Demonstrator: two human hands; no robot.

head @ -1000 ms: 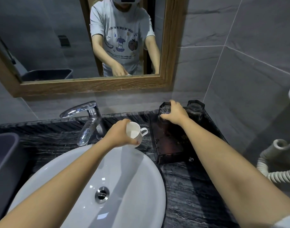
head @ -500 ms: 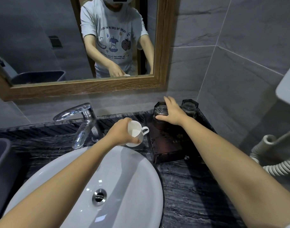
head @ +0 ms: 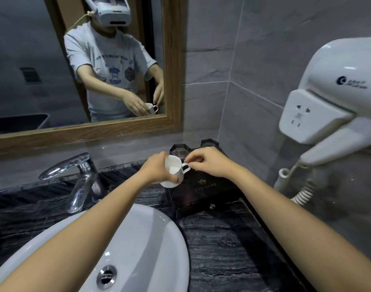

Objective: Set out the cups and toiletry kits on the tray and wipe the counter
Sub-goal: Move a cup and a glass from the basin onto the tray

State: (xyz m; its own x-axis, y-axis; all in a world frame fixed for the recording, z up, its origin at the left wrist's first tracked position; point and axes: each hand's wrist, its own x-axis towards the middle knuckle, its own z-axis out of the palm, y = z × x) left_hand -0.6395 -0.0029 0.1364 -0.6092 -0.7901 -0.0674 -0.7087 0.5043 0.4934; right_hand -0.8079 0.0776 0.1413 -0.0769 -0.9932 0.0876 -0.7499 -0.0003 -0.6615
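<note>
The white cup (head: 174,170) is small and glossy, with a loop handle turned right, and is held in the air above the left edge of the dark tray (head: 201,190). Two dark glass tumblers (head: 179,149) stand at the tray's back. The bench (head: 222,245) is black veined stone with a white basin (head: 142,232) and chrome tap (head: 75,175) (grey tiled walls, wood-framed mirror (head: 172,66)). The left hand (head: 156,170) wraps the cup's body in a closed grip; the right hand (head: 210,162) pinches its handle.
</note>
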